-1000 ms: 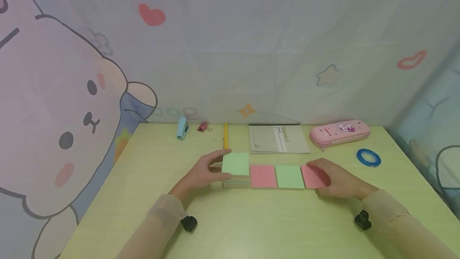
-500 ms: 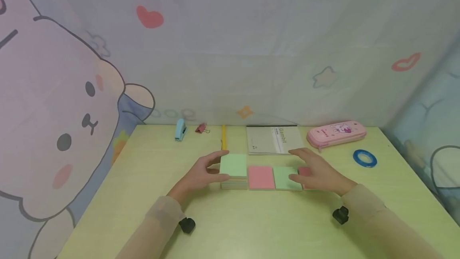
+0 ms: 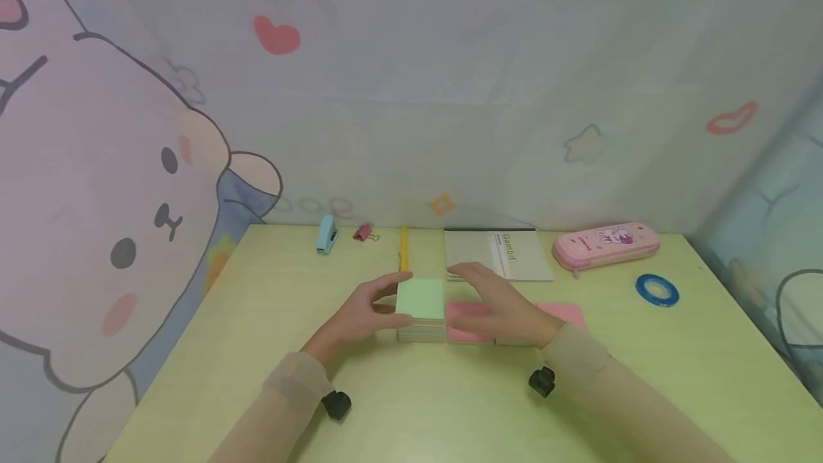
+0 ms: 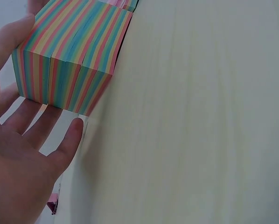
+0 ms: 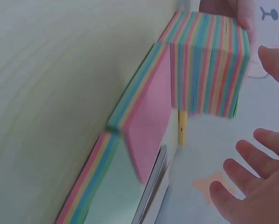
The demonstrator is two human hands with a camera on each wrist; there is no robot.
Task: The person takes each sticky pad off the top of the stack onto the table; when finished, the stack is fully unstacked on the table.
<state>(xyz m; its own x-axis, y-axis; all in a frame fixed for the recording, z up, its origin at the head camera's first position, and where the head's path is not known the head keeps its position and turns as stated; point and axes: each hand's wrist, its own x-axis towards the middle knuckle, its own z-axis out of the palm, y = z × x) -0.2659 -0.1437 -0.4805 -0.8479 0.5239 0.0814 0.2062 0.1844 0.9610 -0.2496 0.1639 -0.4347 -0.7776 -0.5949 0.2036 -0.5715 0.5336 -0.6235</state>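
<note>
A stack of square sticky note pads (image 3: pixel 421 299), green on top with multicoloured striped sides, stands on the table. My left hand (image 3: pixel 360 314) holds it from the left, thumb on the near side and fingers toward the far side. Right of the stack lies a pink sticky note pad (image 5: pixel 151 112), then a green pad (image 5: pixel 114 191), then a second pink pad (image 3: pixel 567 313). Above the first pink and green pads hovers my right hand (image 3: pixel 504 311), fingers spread and apart from the stack, holding nothing. It hides most of the green pad in the head view.
Along the back of the table lie a blue stapler (image 3: pixel 326 234), a pink binder clip (image 3: pixel 365 232), a yellow pencil-like stick (image 3: pixel 403 249), a notebook (image 3: pixel 501 256) and a pink pencil case (image 3: pixel 606 245). A blue tape roll (image 3: pixel 657 291) lies at the right.
My right hand has let go of the rightmost pink pad and moved left over the row, toward the stack. The left hand stays at the stack.
</note>
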